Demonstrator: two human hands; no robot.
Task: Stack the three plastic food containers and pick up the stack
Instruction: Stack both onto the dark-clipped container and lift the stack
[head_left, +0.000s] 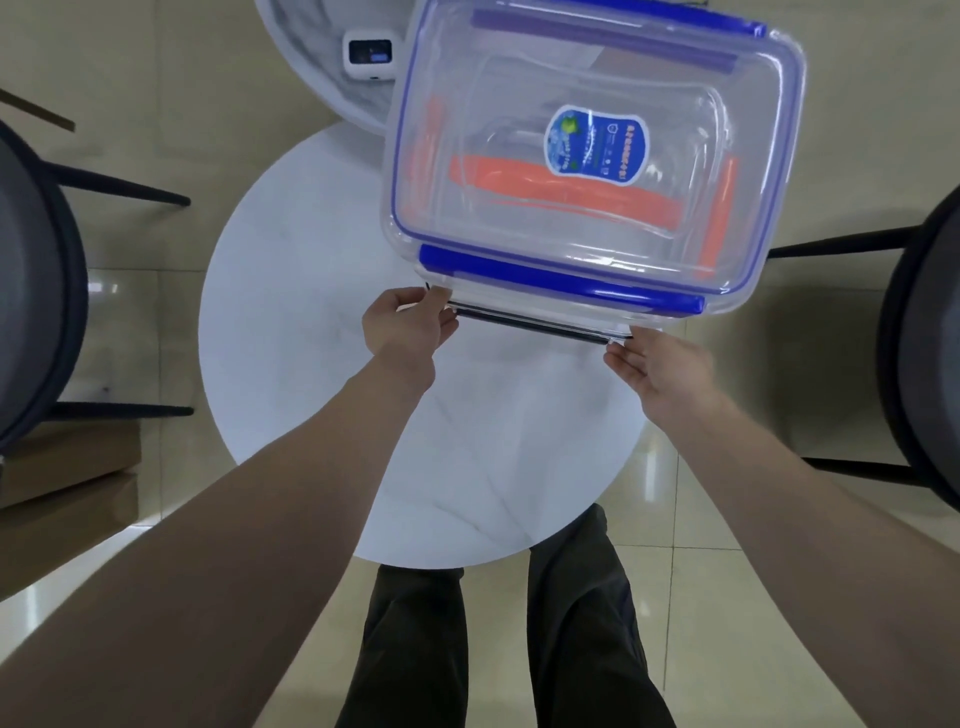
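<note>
The stack of clear plastic food containers with blue, orange and dark clips (592, 171) hangs above the round white table (311, 312), close to the camera. The left hand (402, 327) and right hand (657, 364) curl their fingers under the bottom container's near corners. Held only at that edge, the stack could tip forward or slide apart.
</note>
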